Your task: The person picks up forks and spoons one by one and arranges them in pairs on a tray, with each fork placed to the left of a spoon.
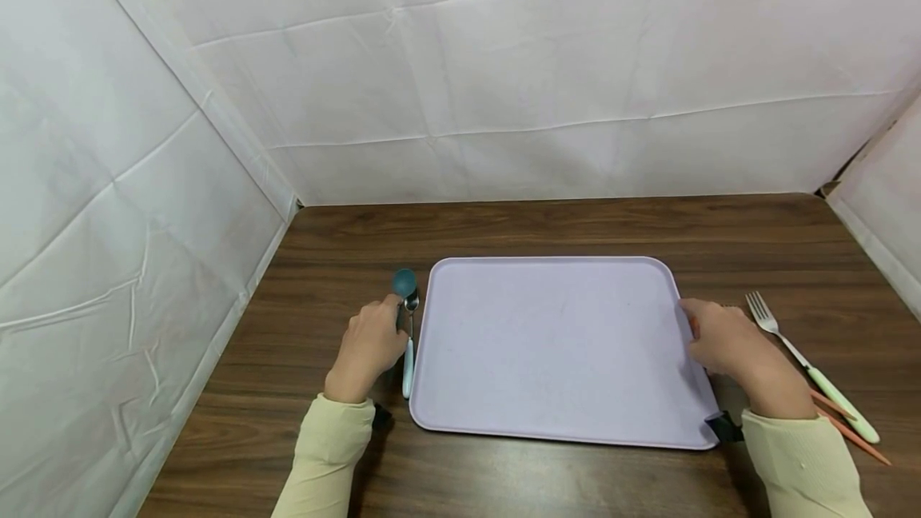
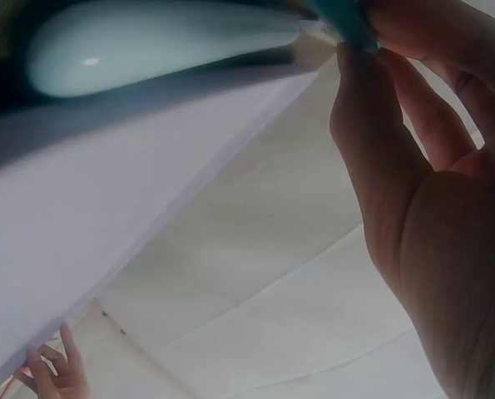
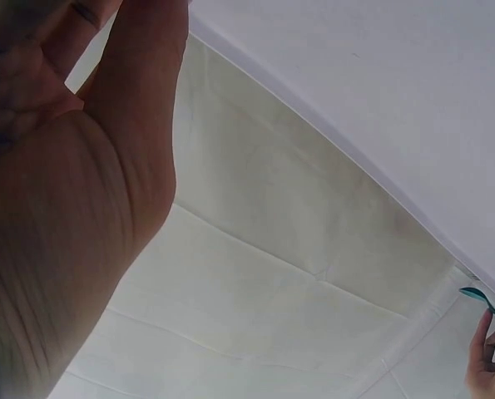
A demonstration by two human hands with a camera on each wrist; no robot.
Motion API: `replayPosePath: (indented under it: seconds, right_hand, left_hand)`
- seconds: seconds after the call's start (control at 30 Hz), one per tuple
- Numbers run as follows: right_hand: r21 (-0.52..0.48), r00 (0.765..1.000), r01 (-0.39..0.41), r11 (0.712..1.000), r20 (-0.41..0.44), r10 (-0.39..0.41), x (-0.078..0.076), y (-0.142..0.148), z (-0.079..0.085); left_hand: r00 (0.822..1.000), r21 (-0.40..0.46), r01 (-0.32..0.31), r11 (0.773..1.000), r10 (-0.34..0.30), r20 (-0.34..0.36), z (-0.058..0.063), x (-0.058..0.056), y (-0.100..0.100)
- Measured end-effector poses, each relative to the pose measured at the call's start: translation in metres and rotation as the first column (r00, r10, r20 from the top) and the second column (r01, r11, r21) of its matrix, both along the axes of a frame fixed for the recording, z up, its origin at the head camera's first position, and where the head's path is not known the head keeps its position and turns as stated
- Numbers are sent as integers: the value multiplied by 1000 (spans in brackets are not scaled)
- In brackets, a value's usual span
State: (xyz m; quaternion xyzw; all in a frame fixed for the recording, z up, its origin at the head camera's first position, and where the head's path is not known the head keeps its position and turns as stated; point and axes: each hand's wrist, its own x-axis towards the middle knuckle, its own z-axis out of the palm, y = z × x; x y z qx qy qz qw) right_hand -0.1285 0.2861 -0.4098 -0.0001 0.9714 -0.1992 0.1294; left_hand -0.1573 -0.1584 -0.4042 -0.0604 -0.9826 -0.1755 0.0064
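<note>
My left hand (image 1: 368, 342) pinches the handle of a teal spoon (image 1: 404, 282) between thumb and fingertips. Beside it lies a metal spoon with a pale blue handle (image 1: 408, 368), along the left side of a lavender tray (image 1: 547, 350). In the left wrist view, the pale handle (image 2: 147, 46) fills the top, near my left fingertips. My right hand (image 1: 727, 342) touches the tray's right edge with fairly straight fingers. In the right wrist view, its thumb (image 3: 143, 108) reaches that edge; the fingertips are cut off above.
Right of the tray lies a fork (image 1: 791, 354) with a pale green handle, slanting toward the front right. Two thin orange sticks (image 1: 856, 438) lie by its handle, partly under my right forearm. White cloth walls (image 1: 504, 102) enclose the brown wooden table (image 1: 345, 238).
</note>
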Motion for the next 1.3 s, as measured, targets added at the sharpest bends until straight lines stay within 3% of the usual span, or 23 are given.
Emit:
replayPosePath:
  seconds: [0.8, 1.1, 1.3]
  right_hand:
    - [-1, 1000, -10, 1000, -30, 10, 1, -1, 0]
    - [-7, 1000, -10, 1000, -2, 10, 1, -1, 2]
    - [-14, 1000, -7, 1000, 8, 7, 2, -2, 3]
  left_hand:
    - [1000, 17, 26, 1000, -26, -16, 2, -1, 12]
    - [999, -33, -25, 999, 26, 35, -1, -2, 6]
    - [998, -6, -31, 999, 32, 56, -3, 0, 8]
